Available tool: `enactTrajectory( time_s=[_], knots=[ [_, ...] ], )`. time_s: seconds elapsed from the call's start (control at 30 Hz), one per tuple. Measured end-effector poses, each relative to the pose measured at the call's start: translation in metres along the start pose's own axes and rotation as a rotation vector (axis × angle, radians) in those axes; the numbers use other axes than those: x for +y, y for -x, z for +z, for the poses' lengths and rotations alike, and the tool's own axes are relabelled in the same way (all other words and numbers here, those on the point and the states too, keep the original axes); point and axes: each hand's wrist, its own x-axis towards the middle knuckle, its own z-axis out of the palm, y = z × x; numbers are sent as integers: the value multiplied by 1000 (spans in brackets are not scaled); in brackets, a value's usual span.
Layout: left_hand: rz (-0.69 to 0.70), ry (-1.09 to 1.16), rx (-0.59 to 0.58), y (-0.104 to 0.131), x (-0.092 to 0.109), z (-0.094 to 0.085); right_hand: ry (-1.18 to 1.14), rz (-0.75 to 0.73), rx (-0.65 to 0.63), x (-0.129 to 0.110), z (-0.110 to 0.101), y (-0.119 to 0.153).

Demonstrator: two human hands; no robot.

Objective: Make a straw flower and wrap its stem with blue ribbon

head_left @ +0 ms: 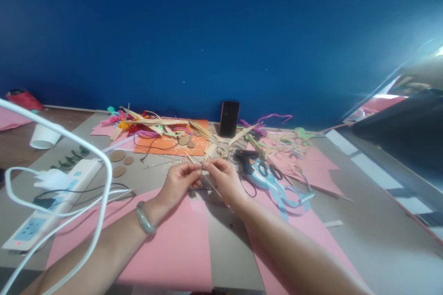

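My left hand (183, 181) and my right hand (221, 178) meet at the middle of the table, fingertips nearly touching. Both are pinched closed on a thin pale strip, whose end slants down beneath my right palm. The exact spot they pinch is too small to make out. Pale dried strips (210, 150) lie just beyond my fingertips. A black glue gun (246, 160) rests right of my right hand, with dark-handled scissors (270, 170) beside it. Pink paper (173, 249) lies under my left forearm, which wears a green bangle.
A white power strip (55, 207) with looping white cables (108, 193) stands at the left, near wooden discs (118, 171) and a white cup (44, 136). Orange paper (166, 145) lies behind. A phone (229, 119) leans on the blue wall. Blue ribbon (287, 196) lies right.
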Motion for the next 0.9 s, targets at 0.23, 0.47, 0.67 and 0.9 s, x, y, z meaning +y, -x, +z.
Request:
enactTrajectory(
  time_s=[0.23,0.47,0.67,0.9],
  knots=[
    [4,3,9,1,3,1,33,-37,-2,1,0,0],
    [31,-43,31,2,10,3,60,-67,-8,0,1,2],
    [49,-15,72,1,8,1,9,-27,-4,0,1,3],
    [109,-4,123,-5,3,-5,30,-44,36,3,2,2]
  ],
)
